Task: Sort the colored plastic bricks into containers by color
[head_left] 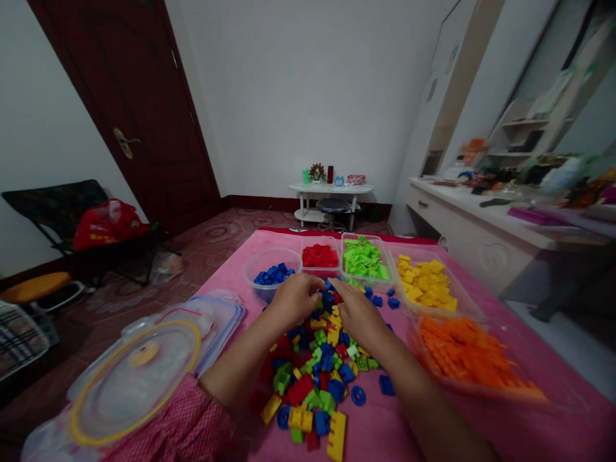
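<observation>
At the middle of the pink-covered counter (385, 430) I see both hands meeting over the far end of the pile of mixed bricks (315, 378), which lies between the forearms. My left hand (293, 298) has its fingers curled down onto some blue pieces; I cannot tell whether it pinches one. My right hand (359, 314) rests palm down, fingers loosely spread and touching the same spot. Just beyond the hands stand a round bowl (260, 263) of blue bricks, a red tub (320, 255), a green tub (364, 258) and a yellow tub (426, 282); an orange tub (466, 359) sits right of my right forearm. Clear lids (144, 366) lie stacked to the left.
</observation>
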A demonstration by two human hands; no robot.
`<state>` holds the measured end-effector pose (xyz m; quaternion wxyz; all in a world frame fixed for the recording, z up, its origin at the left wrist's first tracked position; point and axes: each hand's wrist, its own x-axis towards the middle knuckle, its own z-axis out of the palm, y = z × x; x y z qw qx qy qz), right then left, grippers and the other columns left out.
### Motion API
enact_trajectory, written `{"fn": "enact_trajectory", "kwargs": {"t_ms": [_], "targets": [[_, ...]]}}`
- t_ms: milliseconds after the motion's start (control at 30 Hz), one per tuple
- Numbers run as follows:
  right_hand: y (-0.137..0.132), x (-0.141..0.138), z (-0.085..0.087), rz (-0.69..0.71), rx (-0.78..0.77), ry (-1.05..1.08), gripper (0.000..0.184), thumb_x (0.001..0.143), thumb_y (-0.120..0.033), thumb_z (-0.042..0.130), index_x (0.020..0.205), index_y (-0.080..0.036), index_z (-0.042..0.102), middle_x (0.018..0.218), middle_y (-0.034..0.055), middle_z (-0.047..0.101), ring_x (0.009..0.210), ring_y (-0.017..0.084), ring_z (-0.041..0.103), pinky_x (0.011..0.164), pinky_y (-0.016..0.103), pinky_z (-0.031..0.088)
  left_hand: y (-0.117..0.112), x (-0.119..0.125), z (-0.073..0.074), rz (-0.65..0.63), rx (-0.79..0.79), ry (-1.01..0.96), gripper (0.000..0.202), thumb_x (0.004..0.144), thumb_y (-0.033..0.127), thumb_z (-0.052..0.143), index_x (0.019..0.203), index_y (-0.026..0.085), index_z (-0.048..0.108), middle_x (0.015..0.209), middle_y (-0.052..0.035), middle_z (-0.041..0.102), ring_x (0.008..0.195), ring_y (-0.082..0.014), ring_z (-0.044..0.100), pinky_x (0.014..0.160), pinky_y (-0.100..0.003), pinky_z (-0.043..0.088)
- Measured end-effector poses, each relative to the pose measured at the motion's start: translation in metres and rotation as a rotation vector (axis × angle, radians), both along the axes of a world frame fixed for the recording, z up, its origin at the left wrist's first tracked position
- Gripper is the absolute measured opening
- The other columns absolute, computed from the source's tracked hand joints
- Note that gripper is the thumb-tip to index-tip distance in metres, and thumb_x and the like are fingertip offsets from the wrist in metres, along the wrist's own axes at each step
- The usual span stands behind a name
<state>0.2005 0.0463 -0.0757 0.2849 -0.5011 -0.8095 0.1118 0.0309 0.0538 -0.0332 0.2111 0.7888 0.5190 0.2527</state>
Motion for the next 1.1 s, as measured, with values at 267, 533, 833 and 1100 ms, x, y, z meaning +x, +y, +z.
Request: {"fn": "enact_trajectory", "kwargs": {"t_ms": [267,533,833,1100], "targets": [[-0.004,0.002,0.002,-0.094,-0.028,-0.248,0.041,0.076,-0.009,0.048,0.115,-0.018,0.06,0.113,0.0099,0.06,0.107,0.022,0.054,0.093,0.031,0.038,-0.033,-0.019,-0.003,0.019,-0.033,0.456,0.031,0.064,0.014,0.058,0.092,0.022,0.07,0.099,-0.01,0.067,0.093,-0.0266,0.061,0.076,-0.032,0.044],[-0.001,0.012,-0.001,-0.159,-0.171,-0.318,0.019,0.076,-0.025,0.06,0.093,-0.017,0.065,0.099,0.0093,0.059,0.089,0.021,0.059,0.076,0.029,0.04,-0.039,-0.006,-0.012,0.092,-0.007,0.396,0.03,0.063,0.019,0.064,0.092,0.018,0.067,0.104,-0.0128,0.06,0.098,-0.0277,0.057,0.078,-0.033,0.044],[-0.012,0.006,0.03,-0.12,-0.108,-0.194,0.017,0.072,-0.017,0.053,0.083,-0.021,0.064,0.079,0.0017,0.064,0.077,0.017,0.058,0.067,0.025,0.035,-0.02,-0.026,-0.026,0.129,-0.094,-0.144,0.034,0.068,0.015,0.054,0.1,0.017,0.065,0.077,-0.004,0.067,0.069,-0.0164,0.059,0.064,-0.025,0.043],[-0.024,-0.008,0.023,-0.034,-0.216,-0.3,0.016,0.072,-0.02,0.058,0.083,-0.024,0.068,0.088,0.0031,0.066,0.085,0.019,0.06,0.069,0.026,0.037,-0.026,-0.034,-0.001,0.215,-0.572,-0.678,0.022,0.074,0.036,0.046,0.068,0.015,0.052,0.062,0.0015,0.05,0.045,-0.0065,0.043,0.039,-0.016,0.017]]}}
